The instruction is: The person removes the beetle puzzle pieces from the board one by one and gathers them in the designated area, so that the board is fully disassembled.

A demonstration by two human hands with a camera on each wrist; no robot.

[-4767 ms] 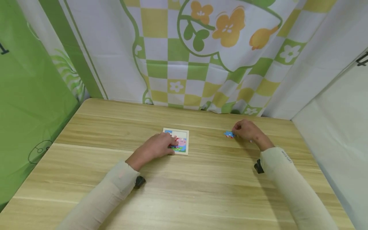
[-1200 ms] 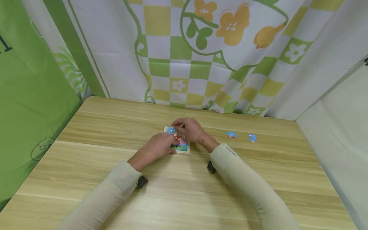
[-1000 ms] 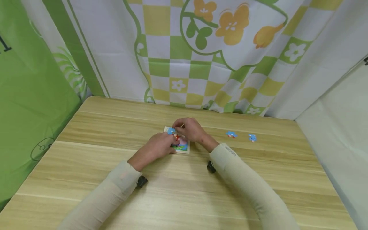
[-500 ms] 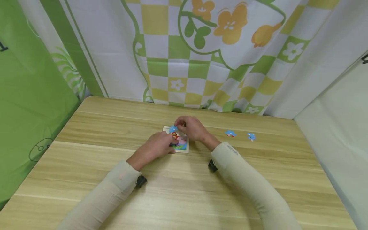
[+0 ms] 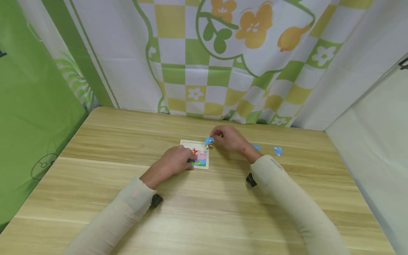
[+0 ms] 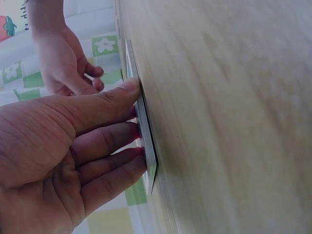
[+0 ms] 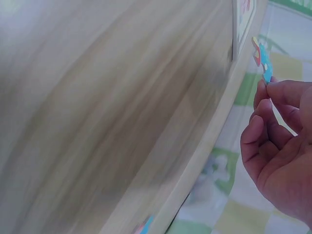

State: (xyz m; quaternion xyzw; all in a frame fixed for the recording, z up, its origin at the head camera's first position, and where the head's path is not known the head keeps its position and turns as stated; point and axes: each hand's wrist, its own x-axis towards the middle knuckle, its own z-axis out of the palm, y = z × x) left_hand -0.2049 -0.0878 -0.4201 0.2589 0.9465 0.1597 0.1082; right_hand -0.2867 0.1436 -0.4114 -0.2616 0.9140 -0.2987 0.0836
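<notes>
A small jigsaw board with a cartoon pig picture and a pale border lies on the table. Its upper strip is bare white. My left hand rests on the board's left side, covering part of the picture; in the left wrist view its fingertips press on the board's face, with the thumb at the edge. Between thumb and forefinger, my right hand pinches a blue puzzle piece with red and yellow parts. In the right wrist view this piece is raised clear of the table, near the board's corner.
Two more blue puzzle pieces lie on the wooden table to the right: one piece partly behind the right wrist, another piece farther right. A checked curtain hangs along the table's back edge.
My right hand went from the loose pieces to the board with the blue piece, then drew it off to the upper right corner, baring the white strip. The left hand stayed on the board.
</notes>
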